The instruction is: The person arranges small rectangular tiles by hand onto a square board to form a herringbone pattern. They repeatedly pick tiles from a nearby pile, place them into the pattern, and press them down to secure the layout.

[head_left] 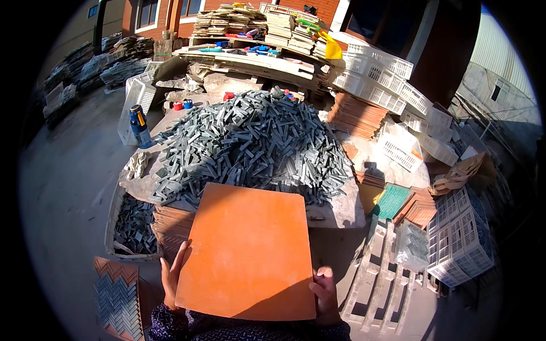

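Note:
A plain orange square board (247, 250) is held up in front of me, its flat face toward the camera. My left hand (172, 275) closes on its left edge, with the thumb and fingers along the side. On the lower right edge, my right hand (325, 290) grips it with curled fingers. Just beyond the board, a large heap of thin grey stone strips (250, 136) covers a pale worktable (350, 210). The board hides the near part of the table. A ribbed orange mould tray (118, 301) with grey strips in herringbone rows lies at the lower left.
A crate of grey offcuts (133, 230) stands left, beside stacked ribbed trays (170, 224). At the right are a wooden pallet (378, 278), white plastic crates (460, 238) and a plastic-wrapped bundle (412, 244). A bottle (140, 126) and white gloves (136, 165) sit at the table's left edge.

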A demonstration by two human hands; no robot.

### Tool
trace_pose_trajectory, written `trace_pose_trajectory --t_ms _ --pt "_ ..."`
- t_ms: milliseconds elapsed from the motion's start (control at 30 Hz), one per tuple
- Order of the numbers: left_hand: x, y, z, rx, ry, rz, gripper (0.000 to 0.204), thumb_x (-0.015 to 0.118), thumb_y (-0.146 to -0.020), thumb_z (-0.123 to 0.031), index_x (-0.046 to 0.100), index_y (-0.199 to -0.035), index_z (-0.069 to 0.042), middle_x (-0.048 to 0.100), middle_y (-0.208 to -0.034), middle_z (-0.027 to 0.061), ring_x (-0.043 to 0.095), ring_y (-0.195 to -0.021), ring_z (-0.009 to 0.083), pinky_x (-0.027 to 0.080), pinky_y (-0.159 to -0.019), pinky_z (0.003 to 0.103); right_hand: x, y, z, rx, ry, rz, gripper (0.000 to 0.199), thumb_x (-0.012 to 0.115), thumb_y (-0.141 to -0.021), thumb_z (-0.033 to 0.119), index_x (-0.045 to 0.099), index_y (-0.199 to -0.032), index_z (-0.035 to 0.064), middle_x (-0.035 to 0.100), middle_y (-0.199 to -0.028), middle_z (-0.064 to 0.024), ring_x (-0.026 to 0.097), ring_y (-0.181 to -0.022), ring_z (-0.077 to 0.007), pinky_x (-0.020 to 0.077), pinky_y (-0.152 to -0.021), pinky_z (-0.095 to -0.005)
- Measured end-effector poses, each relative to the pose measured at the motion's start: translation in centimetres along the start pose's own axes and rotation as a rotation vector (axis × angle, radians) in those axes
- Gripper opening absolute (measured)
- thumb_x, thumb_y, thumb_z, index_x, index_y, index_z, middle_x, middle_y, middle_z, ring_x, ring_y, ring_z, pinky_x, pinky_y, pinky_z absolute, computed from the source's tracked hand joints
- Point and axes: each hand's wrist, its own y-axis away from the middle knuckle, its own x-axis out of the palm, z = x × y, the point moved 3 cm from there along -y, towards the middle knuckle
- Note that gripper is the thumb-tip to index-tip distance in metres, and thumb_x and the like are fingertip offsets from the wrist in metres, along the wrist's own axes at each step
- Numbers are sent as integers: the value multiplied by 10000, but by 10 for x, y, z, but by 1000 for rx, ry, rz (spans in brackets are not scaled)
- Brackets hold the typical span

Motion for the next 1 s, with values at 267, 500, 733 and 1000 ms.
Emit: trace_pose_trajectory --t_ms 267,500,733,1000 --pt "-40 45 23 -167 -479 24 742 518 -878 5 40 -1442 74 137 -1516 177 213 -1384 261 247 -1112 419 -83 43 -59 45 256 -12 416 428 -781 -62 340 -1161 82 430 -1325 -196 454 -1201 -233 386 -979 -351" --pt "-45 32 26 -184 -516 -20 716 470 -864 71 55 -1448 56 126 -1526 135 239 -1375 256 272 -1105 442 -56 32 -42 74 340 -103 571 438 -826 -19 263 -1369 -17 477 -1317 -184 449 -1223 -214 342 -1014 -334" --pt "-45 5 31 -225 -481 -37 686 410 -850 115 93 -1454 41 192 -1509 115 284 -1355 252 285 -1104 385 -64 6 -47 69 339 -133 586 429 -847 -36 258 -1408 -28 539 -1251 -160 523 -1100 -156 393 -932 -250" --pt "-62 -6 33 -224 -578 -98 667 358 -842 138 121 -1457 32 208 -1507 129 300 -1349 239 297 -1087 345 -78 -7 -57 34 476 -146 536 465 -880 -1 299 -1385 -73 562 -1228 -158 550 -1054 -141 424 -900 -251"
